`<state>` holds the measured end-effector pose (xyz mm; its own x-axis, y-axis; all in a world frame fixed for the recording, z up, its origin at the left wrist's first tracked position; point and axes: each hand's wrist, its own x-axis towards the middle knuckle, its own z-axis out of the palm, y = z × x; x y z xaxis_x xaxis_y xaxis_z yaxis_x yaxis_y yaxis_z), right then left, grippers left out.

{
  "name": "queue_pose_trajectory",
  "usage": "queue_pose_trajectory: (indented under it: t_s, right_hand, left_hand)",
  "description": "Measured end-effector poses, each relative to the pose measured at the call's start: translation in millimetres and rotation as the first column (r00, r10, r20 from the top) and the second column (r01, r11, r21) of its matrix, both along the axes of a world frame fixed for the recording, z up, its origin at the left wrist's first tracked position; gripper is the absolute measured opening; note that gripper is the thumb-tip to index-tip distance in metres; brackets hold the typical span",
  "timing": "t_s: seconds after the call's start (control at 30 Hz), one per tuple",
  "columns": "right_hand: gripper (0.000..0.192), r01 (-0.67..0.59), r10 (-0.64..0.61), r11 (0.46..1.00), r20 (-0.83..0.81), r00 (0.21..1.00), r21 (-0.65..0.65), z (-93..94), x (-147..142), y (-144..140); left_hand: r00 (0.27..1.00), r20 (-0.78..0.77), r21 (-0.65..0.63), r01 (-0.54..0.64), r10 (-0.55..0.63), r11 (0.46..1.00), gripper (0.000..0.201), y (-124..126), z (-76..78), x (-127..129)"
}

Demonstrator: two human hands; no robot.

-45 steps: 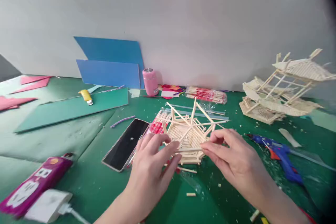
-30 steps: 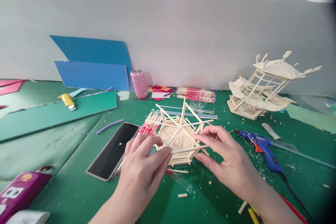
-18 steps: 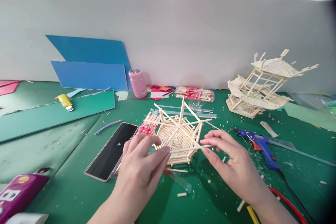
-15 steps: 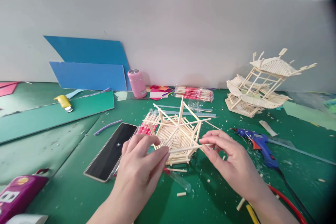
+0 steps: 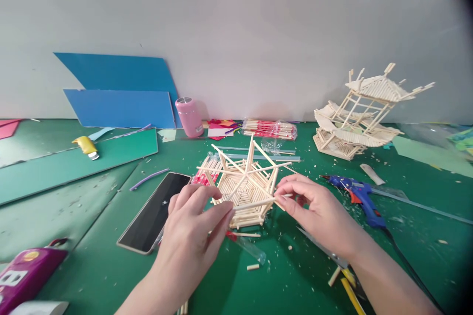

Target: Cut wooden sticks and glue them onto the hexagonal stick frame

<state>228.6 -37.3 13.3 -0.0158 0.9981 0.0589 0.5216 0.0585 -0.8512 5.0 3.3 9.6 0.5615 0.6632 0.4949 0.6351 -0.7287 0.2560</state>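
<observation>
1. Hexagonal stick base (image 5: 246, 197) on the green mat (image 5: 111, 266), floor filled in, several slanted ribs meeting above the middle.
2. One loose stick (image 5: 254, 203) across the front edge, not yet fixed by the look of it.
3. Left hand (image 5: 192, 236) pinching its left end; right hand (image 5: 318, 211) pinching the right end.
4. Glue gun (image 5: 360, 197) lying untouched to the right.

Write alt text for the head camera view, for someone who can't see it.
Two hands, left hand and right hand, hold a thin wooden stick across a hexagonal stick model on a green table. A phone lies left, a blue glue gun right, a finished stick pavilion behind.
</observation>
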Motion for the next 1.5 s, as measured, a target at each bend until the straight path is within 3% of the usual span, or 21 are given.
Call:
queue_pose_trajectory:
  t_s: [0.37,1.5]
  right_hand:
    - [0.014,-0.068,0.071,0.997,0.159,0.985,-0.022,12.0,2.2,5.5]
    - [0.015,-0.076,0.075,0.997,0.204,0.976,-0.003,13.6,0.8,5.7]
  left_hand:
    - [0.999,0.024,0.014,0.029,-0.029,0.999,0.018,2.3,-1.3,-1.5]
    - [0.999,0.024,-0.015,0.023,-0.023,1.000,0.018,1.8,-1.2,-0.3]
